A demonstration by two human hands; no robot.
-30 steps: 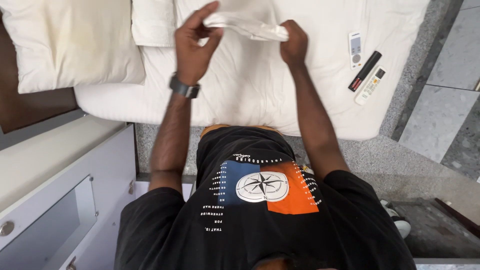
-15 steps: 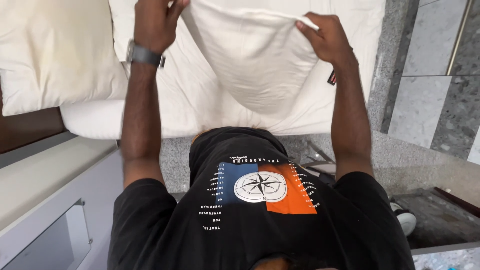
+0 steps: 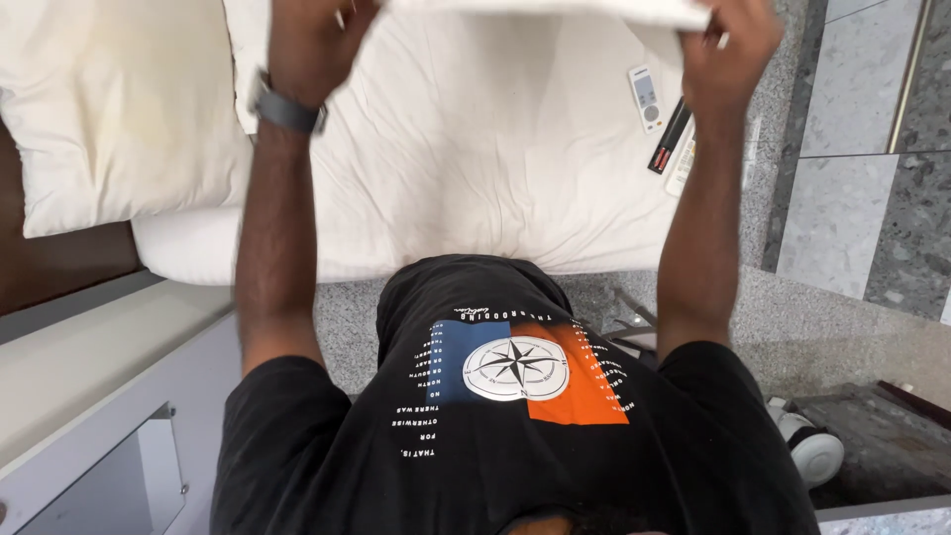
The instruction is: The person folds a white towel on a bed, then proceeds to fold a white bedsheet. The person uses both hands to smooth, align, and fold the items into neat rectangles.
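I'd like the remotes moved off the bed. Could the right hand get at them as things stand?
Probably not right away: the right hand is gripping the white cloth, as is the left hand. The remotes lie uncovered on the bed just below it.

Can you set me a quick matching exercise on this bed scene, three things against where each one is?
Things:
1. white cloth
2. pillow
3. remote controls

Places:
A. lying on the bed's right edge
B. held up between left hand and right hand
C. at the left of the bed

Pairs: 1-B, 2-C, 3-A
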